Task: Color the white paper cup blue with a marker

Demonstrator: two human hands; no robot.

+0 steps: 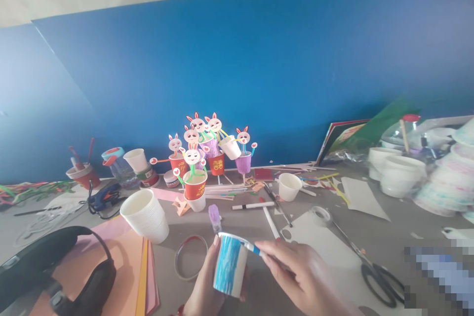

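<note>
Two hands meet at one cup (230, 266), low in the middle of the view. The left hand (203, 284) wraps it from behind and below, thumb up along the near-left wall, fingers closed round the far side, so the cup stands nearly upright with its mouth up and tipped a little away from the person. Its long axis runs from the palm up toward the rim. The wall facing the camera is already streaked blue.

The right hand (299, 271) comes in from the right, fingers pinched on a blue marker (251, 247). The marker lies almost level, its tip pointing left and resting at the cup's rim, just above the left thumb (the contact itself is small, though tip and rim look to be touching). So the cup sits to the left of the right grip and slightly lower, the marker's axis crossing the cup's axis near a right angle.

Just beyond the cup stands a purple glue stick (215, 217); a tape ring (191, 256) lies left of the left hand, scissors (377, 276) well right of the right hand.
</note>
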